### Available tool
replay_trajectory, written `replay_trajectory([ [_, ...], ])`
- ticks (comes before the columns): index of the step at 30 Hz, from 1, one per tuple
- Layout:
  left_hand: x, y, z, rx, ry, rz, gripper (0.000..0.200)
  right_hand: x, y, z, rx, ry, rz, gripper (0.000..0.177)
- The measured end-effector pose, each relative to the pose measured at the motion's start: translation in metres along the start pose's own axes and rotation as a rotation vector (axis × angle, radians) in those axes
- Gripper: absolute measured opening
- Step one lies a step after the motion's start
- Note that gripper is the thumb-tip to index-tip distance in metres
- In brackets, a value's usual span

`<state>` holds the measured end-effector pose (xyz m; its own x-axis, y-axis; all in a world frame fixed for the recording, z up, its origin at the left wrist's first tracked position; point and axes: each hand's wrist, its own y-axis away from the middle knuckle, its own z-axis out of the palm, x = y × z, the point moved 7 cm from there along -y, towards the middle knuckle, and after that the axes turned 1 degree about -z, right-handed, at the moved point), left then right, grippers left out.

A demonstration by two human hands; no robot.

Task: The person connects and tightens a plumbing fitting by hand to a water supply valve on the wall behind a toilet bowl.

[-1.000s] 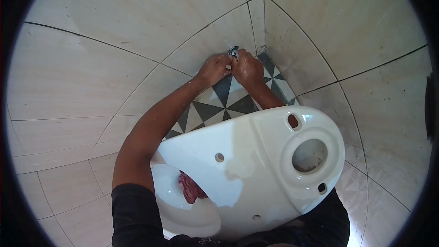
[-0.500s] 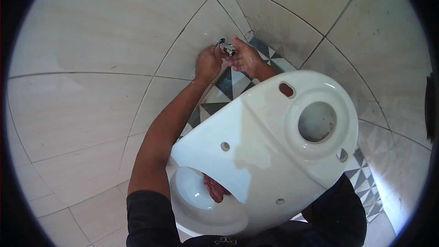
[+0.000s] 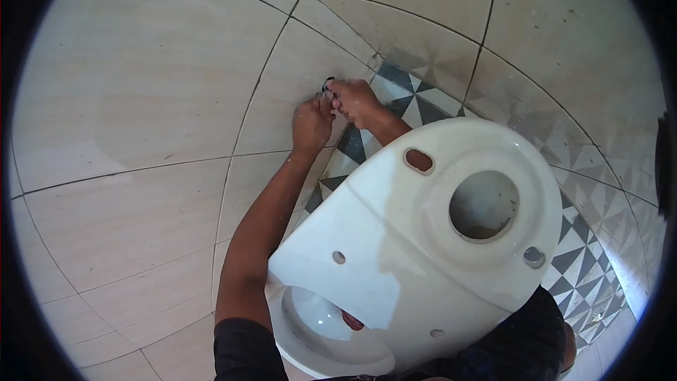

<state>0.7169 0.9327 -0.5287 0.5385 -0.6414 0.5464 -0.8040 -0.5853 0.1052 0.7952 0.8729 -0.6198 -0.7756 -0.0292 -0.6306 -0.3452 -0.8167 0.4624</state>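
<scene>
The left hand (image 3: 312, 125) reaches up past the toilet (image 3: 402, 240), elbow slightly bent, fingers curled in at the tap (image 3: 328, 84) low on the wall (image 3: 176, 85); whether they pinch it is hidden. The right hand (image 3: 356, 103), its forearm partly covered, closes around the tap.

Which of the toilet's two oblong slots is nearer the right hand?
The upper-left slot; the other slot lies farther from the right hand, past the big round hole.
</scene>
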Motion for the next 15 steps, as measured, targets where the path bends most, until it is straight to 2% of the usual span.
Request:
replay_trajectory([
  [1, 0.001, 0.003, 0.002, -0.005, -0.006, 0.0, 0.04, 0.001, 0.002, 0.002, 0.0, -0.008, 0.001, 0.031],
  [3, 0.001, 0.013, 0.009, -0.058, 0.093, -0.045, 0.039, -0.032, 0.022, -0.003, 0.364, 0.717, -0.486, 0.035],
  [4, 0.0, 0.012, 0.011, -0.062, 0.093, -0.037, 0.039, -0.032, 0.023, -0.004, 0.372, 0.715, -0.489, 0.035],
  [6, -0.006, 0.015, 0.023, -0.085, 0.332, -0.197, 0.039, -0.04, 0.035, -0.004, 0.262, 0.774, -0.439, 0.04],
  [7, -0.006, 0.015, 0.023, -0.093, 0.331, -0.194, 0.039, -0.035, 0.031, -0.004, 0.269, 0.772, -0.437, 0.04],
  [9, -0.01, 0.015, 0.025, -0.117, 0.392, -0.229, 0.037, -0.035, 0.028, -0.001, 0.347, 0.884, -0.582, 0.039],
  [10, -0.012, 0.014, 0.026, -0.125, 0.398, -0.225, 0.037, -0.035, 0.029, 0.0, 0.358, 0.889, -0.58, 0.039],
  [12, -0.014, 0.013, 0.026, -0.132, 0.374, -0.273, 0.038, -0.041, 0.034, 0.006, 0.315, 1.069, -0.653, 0.037],
  [13, -0.013, 0.016, 0.027, -0.124, 0.37, -0.287, 0.038, -0.045, 0.04, 0.003, 0.298, 1.064, -0.649, 0.037],
  [15, -0.02, 0.014, 0.03, -0.155, 0.426, -0.282, 0.034, -0.053, 0.05, 0.01, 0.256, 1.147, -0.803, 0.034],
])
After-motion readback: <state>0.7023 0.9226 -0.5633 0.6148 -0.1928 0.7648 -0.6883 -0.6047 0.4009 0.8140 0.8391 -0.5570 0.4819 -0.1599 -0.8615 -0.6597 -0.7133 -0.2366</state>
